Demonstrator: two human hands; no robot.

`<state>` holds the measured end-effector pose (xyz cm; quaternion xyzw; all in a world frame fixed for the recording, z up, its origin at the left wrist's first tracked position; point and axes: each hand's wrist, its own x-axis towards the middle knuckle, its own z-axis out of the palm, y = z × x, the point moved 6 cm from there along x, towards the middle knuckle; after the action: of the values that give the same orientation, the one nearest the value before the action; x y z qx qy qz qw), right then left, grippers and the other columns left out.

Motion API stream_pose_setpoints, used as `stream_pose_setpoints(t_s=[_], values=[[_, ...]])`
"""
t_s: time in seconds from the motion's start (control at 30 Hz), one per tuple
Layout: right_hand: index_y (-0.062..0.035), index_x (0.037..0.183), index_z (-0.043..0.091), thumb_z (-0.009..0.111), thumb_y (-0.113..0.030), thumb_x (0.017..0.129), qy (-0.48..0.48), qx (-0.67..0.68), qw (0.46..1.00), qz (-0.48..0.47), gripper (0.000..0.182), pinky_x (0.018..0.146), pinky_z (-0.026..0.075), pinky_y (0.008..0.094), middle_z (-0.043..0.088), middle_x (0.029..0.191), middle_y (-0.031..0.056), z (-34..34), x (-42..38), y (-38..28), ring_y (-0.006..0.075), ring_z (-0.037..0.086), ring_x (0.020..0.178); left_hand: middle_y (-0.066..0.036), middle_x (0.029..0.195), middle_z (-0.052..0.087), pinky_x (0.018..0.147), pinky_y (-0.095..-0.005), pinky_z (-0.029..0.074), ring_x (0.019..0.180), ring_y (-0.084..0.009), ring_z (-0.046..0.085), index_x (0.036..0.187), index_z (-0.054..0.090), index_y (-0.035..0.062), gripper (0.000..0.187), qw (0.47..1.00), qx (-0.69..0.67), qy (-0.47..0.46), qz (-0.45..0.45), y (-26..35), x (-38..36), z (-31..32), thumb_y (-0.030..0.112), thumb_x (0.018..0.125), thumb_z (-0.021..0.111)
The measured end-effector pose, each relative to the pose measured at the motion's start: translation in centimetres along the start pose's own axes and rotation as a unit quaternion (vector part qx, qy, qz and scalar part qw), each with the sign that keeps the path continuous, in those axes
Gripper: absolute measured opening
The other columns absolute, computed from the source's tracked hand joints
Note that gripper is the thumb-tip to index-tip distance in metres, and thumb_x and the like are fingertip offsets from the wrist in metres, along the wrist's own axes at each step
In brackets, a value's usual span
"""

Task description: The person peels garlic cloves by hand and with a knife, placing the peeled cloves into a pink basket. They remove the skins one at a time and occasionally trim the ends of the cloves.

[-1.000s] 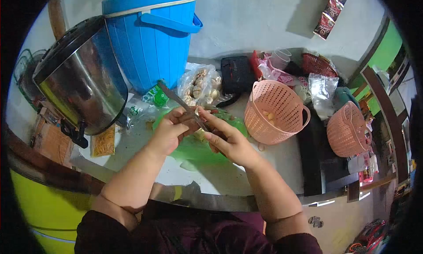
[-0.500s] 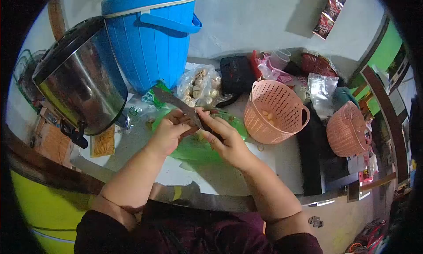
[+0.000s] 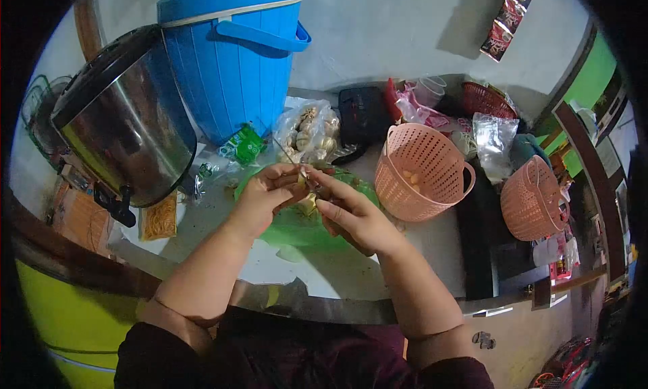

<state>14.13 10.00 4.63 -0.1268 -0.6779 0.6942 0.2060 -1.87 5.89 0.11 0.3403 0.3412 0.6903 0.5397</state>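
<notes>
My left hand (image 3: 266, 195) is closed, its fingertips pinching a small pale piece that looks like a garlic clove (image 3: 302, 178). Against it, my right hand (image 3: 354, 213) is closed around a knife (image 3: 283, 151); the thin blade points up and left, seen almost edge-on, and the handle is hidden by the fingers. Both hands meet above a green plastic bag (image 3: 297, 232) spread on the white table (image 3: 263, 267). A clear bag of garlic bulbs (image 3: 312, 129) lies just beyond. To the right stands a pink basket (image 3: 425, 163) with several pale peeled cloves at its bottom.
A large blue lidded bucket (image 3: 229, 78) and a steel pot with a black lid (image 3: 128, 119) stand at the left. A green packet (image 3: 243, 145) lies before the bucket. Further right are a black pouch (image 3: 364, 112), a second pink basket (image 3: 533, 199) and a dark red basket (image 3: 487, 100).
The knife has turned from showing its broad blade to nearly edge-on. My right hand has rolled and lowered slightly, and the pale piece between my fingertips shows more clearly.
</notes>
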Motion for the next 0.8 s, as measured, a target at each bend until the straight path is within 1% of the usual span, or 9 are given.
stream_pose_setpoints(t_s=[0.13,0.23,0.3,0.37,0.4,0.47,0.67,0.77,0.8], values=[[-0.0120,0.148,0.036,0.056,-0.014,0.098,0.012,-0.094,0.995,-0.017,0.054,0.060,0.041,0.0222,0.055,0.126,0.0022,0.2,0.0,-0.8,0.0060,0.042,0.069,-0.011,0.116,0.064,0.096,-0.0397,0.052,0.106,-0.0245,0.064,0.116,0.058,0.0048,0.036,1.000,0.016,0.010,0.004,-0.1,0.1,-0.5,-0.011,0.083,0.054],[-0.0088,0.147,0.037,0.057,-0.012,0.097,0.018,-0.136,0.991,0.003,0.054,0.075,0.047,0.0245,0.054,0.131,0.0061,0.2,-0.2,-1.2,0.0091,0.054,0.086,-0.011,0.115,0.065,0.095,-0.0400,0.053,0.105,-0.0246,0.065,0.110,0.059,0.0057,0.033,1.000,-0.006,0.014,0.016,-0.3,0.1,-0.8,-0.012,0.082,0.054],[-0.0063,0.146,0.038,0.058,-0.012,0.096,0.020,-0.142,0.989,-0.038,0.054,0.090,0.044,0.0281,0.051,0.137,0.0095,0.0,0.0,-0.8,0.0133,0.054,0.105,-0.011,0.113,0.065,0.094,-0.0399,0.053,0.104,-0.0244,0.066,0.106,0.059,0.0064,0.032,1.000,-0.011,0.021,0.018,-0.4,0.1,-1.0,-0.013,0.081,0.055],[-0.0038,0.145,0.038,0.058,-0.011,0.096,0.022,-0.144,0.988,-0.059,0.053,0.101,0.039,0.0312,0.049,0.141,0.0131,0.0,0.1,-0.8,0.0174,0.050,0.122,-0.011,0.112,0.066,0.092,-0.0396,0.054,0.101,-0.0239,0.066,0.103,0.059,0.0070,0.030,0.999,0.008,0.032,0.010,-0.6,0.3,-1.2,-0.013,0.080,0.056],[-0.0026,0.144,0.039,0.058,-0.011,0.096,0.022,-0.144,0.988,-0.060,0.053,0.105,0.035,0.0326,0.048,0.142,0.0150,0.1,0.1,-1.0,0.0194,0.046,0.128,-0.011,0.111,0.066,0.092,-0.0395,0.054,0.100,-0.0237,0.067,0.101,0.059,0.0073,0.029,0.999,0.018,0.038,0.007,-0.5,0.4,-1.2,-0.013,0.080,0.057],[-0.0019,0.143,0.040,0.059,-0.011,0.095,0.027,-0.164,0.983,-0.074,0.052,0.108,0.033,0.0343,0.048,0.141,0.0179,0.2,0.1,-1.1,0.0231,0.044,0.132,-0.011,0.110,0.066,0.091,-0.0395,0.054,0.099,-0.0237,0.067,0.101,0.059,0.0075,0.029,0.997,0.049,0.054,0.001,-0.3,0.3,-0.9,-0.012,0.080,0.057],[-0.0062,0.141,0.045,0.060,-0.014,0.094,0.054,-0.231,0.967,-0.093,0.050,0.103,0.039,0.0364,0.053,0.134,0.0225,-0.1,0.2,-1.0,0.0295,0.051,0.126,-0.011,0.110,0.066,0.090,-0.0379,0.055,0.098,-0.0232,0.067,0.105,0.061,0.0069,0.029,0.999,0.020,0.031,0.003,-0.9,0.6,-1.5,-0.011,0.082,0.058],[-0.0080,0.142,0.045,0.059,-0.016,0.095,0.063,-0.243,0.963,-0.101,0.049,0.098,0.042,0.0351,0.057,0.127,0.0205,-0.2,0.2,-0.9,0.0278,0.054,0.118,-0.010,0.110,0.067,0.089,-0.0356,0.054,0.100,-0.0216,0.066,0.108,0.061,0.0058,0.028,1.000,0.012,0.015,0.018,-0.7,0.5,-1.0,-0.008,0.084,0.060],[-0.0084,0.142,0.045,0.058,-0.017,0.096,0.064,-0.251,0.960,-0.105,0.049,0.093,0.045,0.0336,0.059,0.121,0.0179,-0.2,0.2,-0.9,0.0258,0.058,0.111,-0.010,0.110,0.067,0.089,-0.0347,0.054,0.101,-0.0208,0.066,0.109,0.061,0.0053,0.027,1.000,0.007,0.011,0.025,-0.5,0.4,-0.7,-0.007,0.085,0.061]])
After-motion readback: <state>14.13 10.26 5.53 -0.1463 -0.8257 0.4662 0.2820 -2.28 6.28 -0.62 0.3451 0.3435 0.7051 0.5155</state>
